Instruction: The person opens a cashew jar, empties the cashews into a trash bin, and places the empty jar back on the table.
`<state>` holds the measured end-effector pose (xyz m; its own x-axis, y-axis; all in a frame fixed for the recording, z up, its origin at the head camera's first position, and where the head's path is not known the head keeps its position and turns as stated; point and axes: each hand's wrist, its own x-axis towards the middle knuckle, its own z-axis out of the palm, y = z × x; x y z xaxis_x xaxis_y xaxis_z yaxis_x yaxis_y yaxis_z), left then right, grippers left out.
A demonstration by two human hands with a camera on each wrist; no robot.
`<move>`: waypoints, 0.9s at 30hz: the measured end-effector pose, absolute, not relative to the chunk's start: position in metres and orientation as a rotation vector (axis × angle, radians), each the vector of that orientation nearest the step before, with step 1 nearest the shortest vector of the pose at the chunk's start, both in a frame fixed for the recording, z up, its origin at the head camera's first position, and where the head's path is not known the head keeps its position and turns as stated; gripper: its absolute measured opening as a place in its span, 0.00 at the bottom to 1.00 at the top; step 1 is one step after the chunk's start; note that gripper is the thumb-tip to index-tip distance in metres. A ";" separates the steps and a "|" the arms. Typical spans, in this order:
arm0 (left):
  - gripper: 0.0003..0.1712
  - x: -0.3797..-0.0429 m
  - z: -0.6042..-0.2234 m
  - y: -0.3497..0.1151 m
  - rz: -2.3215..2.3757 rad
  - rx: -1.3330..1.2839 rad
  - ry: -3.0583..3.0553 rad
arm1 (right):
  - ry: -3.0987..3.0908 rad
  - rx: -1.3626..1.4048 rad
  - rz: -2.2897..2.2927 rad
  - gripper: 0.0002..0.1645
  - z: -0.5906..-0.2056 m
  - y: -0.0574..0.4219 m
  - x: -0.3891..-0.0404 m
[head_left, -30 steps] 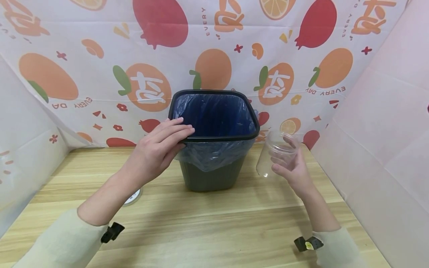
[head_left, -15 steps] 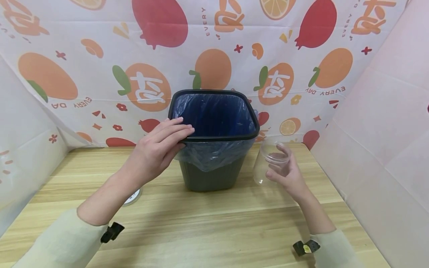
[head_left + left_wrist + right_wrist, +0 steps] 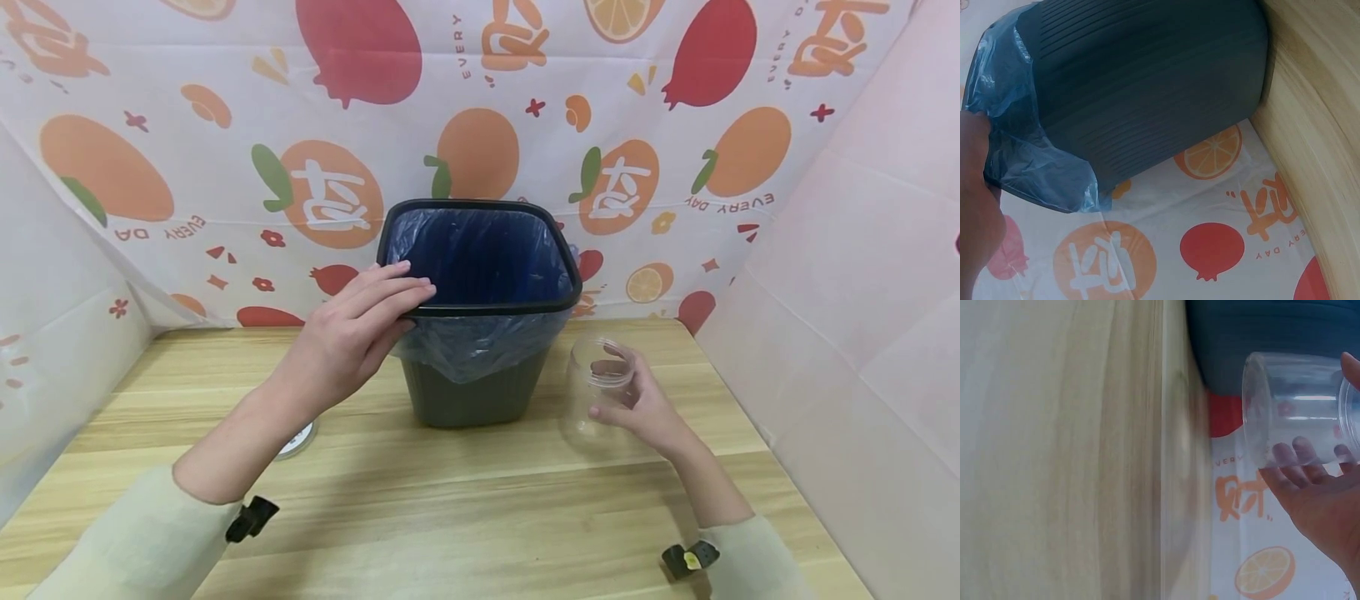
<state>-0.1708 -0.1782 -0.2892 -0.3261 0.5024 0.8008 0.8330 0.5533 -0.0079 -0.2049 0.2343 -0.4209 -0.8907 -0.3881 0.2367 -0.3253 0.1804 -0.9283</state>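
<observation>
A dark grey trash bin [image 3: 472, 404] with a black rim stands upright on the table, lined with a translucent blue bag [image 3: 480, 346] folded over the rim. My left hand [image 3: 352, 337] holds the bin's near left rim, fingers over the edge and thumb against the outside. To the right of the bin, my right hand [image 3: 637, 408] grips a clear, lidless plastic jar [image 3: 585, 400], mouth up. In the right wrist view the thumb is on one side of the jar [image 3: 1297, 412] and the fingers on the other, with its base close over the table.
A round silver-rimmed disc with a white face [image 3: 298, 440] lies on the wooden table [image 3: 450, 517], partly hidden by my left forearm. A fruit-print cloth [image 3: 480, 158] hangs right behind the bin. Pale side panels [image 3: 847, 275] border the table at left and right.
My right hand has lowered the jar toward the table and brought it slightly left and nearer to me. The left hand and the bin have stayed in place.
</observation>
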 end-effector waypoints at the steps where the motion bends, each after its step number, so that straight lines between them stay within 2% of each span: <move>1: 0.31 -0.171 -0.289 -0.178 -0.528 -1.076 -1.995 | 2.365 -0.719 -1.838 0.57 -0.422 0.235 -0.205; 15: 0.31 -0.169 -0.289 -0.178 -0.518 -1.076 -1.999 | 2.369 -0.702 -1.739 0.57 -0.428 0.238 -0.203; 20: 0.26 -0.169 -0.288 -0.182 -0.466 -1.099 -2.012 | 2.392 -0.685 -1.670 0.56 -0.430 0.239 -0.205; 27: 0.37 -0.165 -0.291 -0.186 -0.379 -1.117 -2.047 | 2.399 -0.670 -1.574 0.58 -0.435 0.243 -0.206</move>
<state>-0.1648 -0.1864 -0.2905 -0.3290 0.5886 0.7384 0.8139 0.5733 -0.0944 -0.2055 0.2432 -0.4349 -0.8788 -0.4700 0.0827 -0.2629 0.3322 -0.9058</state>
